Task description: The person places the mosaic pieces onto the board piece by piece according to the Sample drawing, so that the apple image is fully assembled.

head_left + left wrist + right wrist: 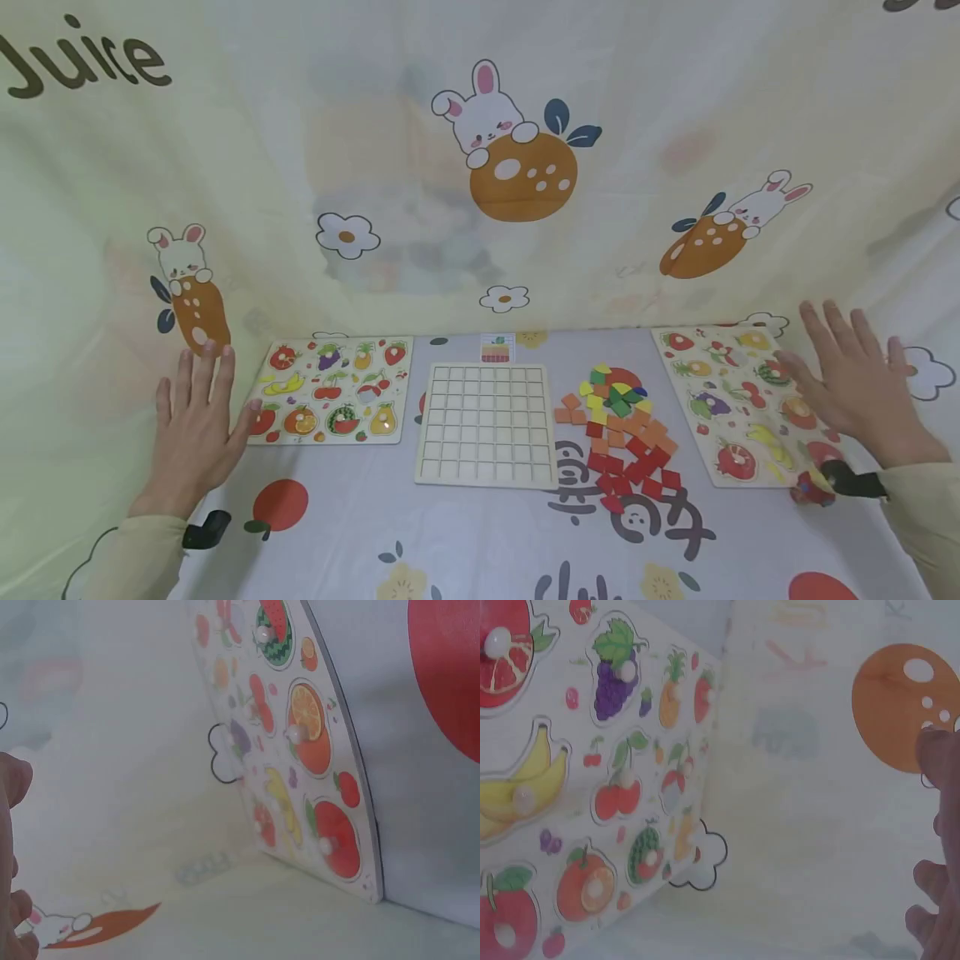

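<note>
My left hand (197,425) is held with fingers straight beside the left fruit knob puzzle (330,390), overlapping its left edge in the head view. On the other side, my right hand (858,383) has its fingers spread and overlaps the right fruit knob puzzle (705,429). Neither hand holds anything. Between the puzzles lies a pale wooden grid board (486,425) with bare square cells. A small picture card (497,348) sits at its far edge. Right of the board, loose coloured tiles (630,442) form a pile of red, orange, green and yellow pieces.
A patterned cloth (345,517) covers the table and a similar curtain (405,167) rises behind it. Close to the right wrist is a small red and blue object (813,488) at the right puzzle's near corner. Knobs stand up from the puzzle pieces.
</note>
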Demonstrator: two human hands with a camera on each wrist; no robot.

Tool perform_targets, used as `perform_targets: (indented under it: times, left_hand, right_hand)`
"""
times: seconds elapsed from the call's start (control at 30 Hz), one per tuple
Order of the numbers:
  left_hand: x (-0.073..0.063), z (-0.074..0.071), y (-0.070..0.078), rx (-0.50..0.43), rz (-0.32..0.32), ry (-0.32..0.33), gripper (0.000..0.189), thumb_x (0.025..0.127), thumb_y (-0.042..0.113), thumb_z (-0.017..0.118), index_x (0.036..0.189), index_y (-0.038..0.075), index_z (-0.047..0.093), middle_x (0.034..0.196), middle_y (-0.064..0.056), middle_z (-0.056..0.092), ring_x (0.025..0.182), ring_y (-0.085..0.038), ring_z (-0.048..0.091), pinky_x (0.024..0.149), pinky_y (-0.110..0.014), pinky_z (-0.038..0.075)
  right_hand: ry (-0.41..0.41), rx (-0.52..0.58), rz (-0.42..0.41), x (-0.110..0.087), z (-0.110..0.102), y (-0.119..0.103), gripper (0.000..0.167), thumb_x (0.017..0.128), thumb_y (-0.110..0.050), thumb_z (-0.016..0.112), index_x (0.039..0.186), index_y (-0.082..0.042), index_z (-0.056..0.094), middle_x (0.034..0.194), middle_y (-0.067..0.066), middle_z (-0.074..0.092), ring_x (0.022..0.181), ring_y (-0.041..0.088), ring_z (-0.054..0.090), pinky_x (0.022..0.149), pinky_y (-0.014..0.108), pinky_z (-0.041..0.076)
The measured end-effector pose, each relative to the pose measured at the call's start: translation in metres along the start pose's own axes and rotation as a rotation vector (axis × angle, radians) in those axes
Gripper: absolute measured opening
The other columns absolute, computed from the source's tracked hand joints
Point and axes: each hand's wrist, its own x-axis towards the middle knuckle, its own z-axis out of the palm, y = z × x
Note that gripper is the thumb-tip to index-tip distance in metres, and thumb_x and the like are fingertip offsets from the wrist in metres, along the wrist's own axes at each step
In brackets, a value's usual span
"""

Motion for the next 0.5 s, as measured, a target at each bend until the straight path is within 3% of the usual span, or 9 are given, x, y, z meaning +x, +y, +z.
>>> perform_targets:
  times: [0.23, 0.4, 0.5]
  left_hand:
    - [-0.002, 0.011, 0.004, -0.025, 0.007, -0.026, 0.089, 0.103, 0.032, 0.058, 0.171, 0.009, 0.006, 0.178, -0.019, 0.002, 0.164, -0.043, -0.007, 0.127, -0.068, -0.005]
    - [-0.002, 0.021, 0.018, -0.047, 0.006, -0.051, 0.088, 0.104, 0.035, 0.059, 0.171, 0.007, 0.009, 0.177, -0.021, 0.006, 0.165, -0.043, -0.006, 0.127, -0.069, 0.0]
    - [-0.004, 0.03, 0.033, -0.075, 0.044, -0.038, 0.083, 0.104, 0.035, 0.061, 0.168, 0.003, 0.02, 0.175, -0.024, 0.016, 0.164, -0.044, 0.004, 0.126, -0.07, 0.009]
  right_hand:
    - [-0.022, 0.077, -0.123, 0.012, 0.025, -0.023, 0.08, 0.111, -0.05, 0.041, 0.171, -0.012, 0.004, 0.174, 0.029, 0.004, 0.161, 0.053, -0.007, 0.119, 0.078, -0.009]
    - [-0.038, 0.114, -0.179, 0.016, 0.046, -0.05, 0.077, 0.111, -0.047, 0.048, 0.167, 0.0, 0.024, 0.17, 0.034, 0.02, 0.159, 0.056, 0.009, 0.121, 0.077, 0.005]
    - [-0.115, 0.153, -0.188, 0.021, 0.059, -0.066, 0.074, 0.109, -0.046, 0.054, 0.159, 0.007, 0.038, 0.164, 0.038, 0.03, 0.154, 0.059, 0.02, 0.119, 0.077, 0.017]
